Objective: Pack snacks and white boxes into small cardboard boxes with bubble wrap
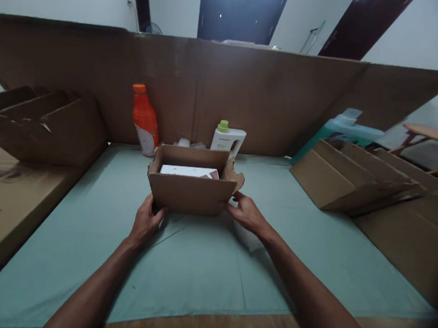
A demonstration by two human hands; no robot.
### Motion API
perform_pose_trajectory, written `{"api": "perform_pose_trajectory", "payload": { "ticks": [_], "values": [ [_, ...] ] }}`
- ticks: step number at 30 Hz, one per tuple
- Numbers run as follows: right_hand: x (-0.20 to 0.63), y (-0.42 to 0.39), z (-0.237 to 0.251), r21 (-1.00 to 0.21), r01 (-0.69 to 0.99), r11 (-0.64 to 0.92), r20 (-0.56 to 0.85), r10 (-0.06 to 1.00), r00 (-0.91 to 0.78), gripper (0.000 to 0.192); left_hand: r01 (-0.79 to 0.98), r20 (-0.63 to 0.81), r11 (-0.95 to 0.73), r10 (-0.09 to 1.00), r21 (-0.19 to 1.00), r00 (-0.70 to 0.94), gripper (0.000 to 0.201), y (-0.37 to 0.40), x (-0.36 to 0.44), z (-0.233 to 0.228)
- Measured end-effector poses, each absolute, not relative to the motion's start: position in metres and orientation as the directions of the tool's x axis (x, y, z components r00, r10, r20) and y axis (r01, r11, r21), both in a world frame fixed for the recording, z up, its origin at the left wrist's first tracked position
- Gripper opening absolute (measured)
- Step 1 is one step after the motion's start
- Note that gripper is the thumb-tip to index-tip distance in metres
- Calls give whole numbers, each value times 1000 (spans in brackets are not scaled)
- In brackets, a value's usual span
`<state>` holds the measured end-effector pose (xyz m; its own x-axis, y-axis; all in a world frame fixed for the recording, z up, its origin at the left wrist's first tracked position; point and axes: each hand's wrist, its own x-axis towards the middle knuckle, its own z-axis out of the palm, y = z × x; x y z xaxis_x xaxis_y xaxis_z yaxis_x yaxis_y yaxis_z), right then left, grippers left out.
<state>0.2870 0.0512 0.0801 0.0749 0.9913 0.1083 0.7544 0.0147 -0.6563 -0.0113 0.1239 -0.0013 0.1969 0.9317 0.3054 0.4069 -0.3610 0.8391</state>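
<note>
A small open cardboard box (pixel 193 194) is held between my two hands over the middle of the cloth-covered table. A white box (pixel 189 171) with a brownish pattern at its right end shows inside it. My left hand (pixel 145 222) grips the lower left corner, thumb on the front face. At the lower right corner, my right hand (pixel 246 212) holds the other side, its fingers partly hidden behind the cardboard. Some clear or whitish plastic (pixel 249 236) lies on the cloth under my right hand. Whether the box's base touches the cloth, I cannot tell.
Behind the box stand an orange bottle (pixel 144 120) and a white jug with a green cap (pixel 228 139). Cardboard boxes flank the table at left (pixel 54 129) and right (pixel 347 179), with a teal bottle (pixel 340 129) at the right. A tall cardboard panel (pixel 246 86) closes off the back.
</note>
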Motion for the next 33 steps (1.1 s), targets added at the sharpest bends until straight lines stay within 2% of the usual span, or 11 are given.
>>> {"api": "perform_pose_trajectory", "payload": {
  "ticks": [4, 9, 11, 13, 15, 17, 21, 23, 26, 29, 33],
  "values": [
    [291, 52, 81, -560, 826, 59, 158, 987, 36, 40, 470, 331, -358, 933, 807, 143, 39, 131, -9, -6],
    [320, -28, 84, -228, 949, 219, 75, 976, -207, 66, 457, 371, -375, 923, 806, 103, 51, 132, -15, -11],
    [333, -56, 75, -104, 974, 201, 47, 979, -197, 77, 466, 399, -380, 915, 799, 62, 51, 129, -17, -7],
    [343, -69, 63, -25, 992, 123, 94, 988, -120, 69, 485, 453, -393, 892, 781, -7, 50, 123, -19, 1],
    [349, -68, 53, -41, 998, 52, 176, 983, -44, 47, 498, 503, -405, 862, 767, -73, 47, 113, -20, 12],
    [350, -61, 51, -133, 991, 26, 252, 968, 9, 33, 481, 532, -434, 843, 762, -81, 41, 97, -20, 23],
    [338, -61, 62, -256, 966, 45, 306, 951, 37, 33, 366, 497, -502, 860, 784, 115, 32, 53, -14, 32],
    [333, -69, 62, -223, 970, 97, 255, 966, -38, 40, 318, 426, -479, 877, 818, 223, 31, 27, -8, 27],
    [336, -76, 50, -134, 981, 139, 160, 980, -117, 67, 260, 311, -391, 901, 883, 301, 29, -7, 5, 14],
    [343, -70, 36, -140, 989, 51, 187, 982, -24, 49, 198, 238, -307, 921, 931, 308, 27, -29, 15, 5],
    [337, -65, 43, -300, 952, 55, 256, 966, 25, 39, 161, 188, -253, 922, 954, 339, 28, -37, 20, 3]
  ]
}}
